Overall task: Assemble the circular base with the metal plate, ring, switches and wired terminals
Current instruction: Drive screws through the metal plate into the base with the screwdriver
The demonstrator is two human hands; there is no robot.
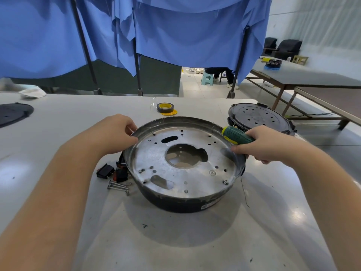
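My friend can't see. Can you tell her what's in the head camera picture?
Two hands hold a round metal plate seated in a dark circular base on a table; the left hand grips its rim, and the right hand also holds a green screwdriver. Switches and screws lie beside it.

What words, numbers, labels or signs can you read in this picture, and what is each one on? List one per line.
Nothing can be read for certain.
White label on the dark base: print too small.
Round stamp on the metal plate: blurred.
Yellow tape roll: dark marks, unreadable.
Pen mark on the table: a scribble, not clear text.
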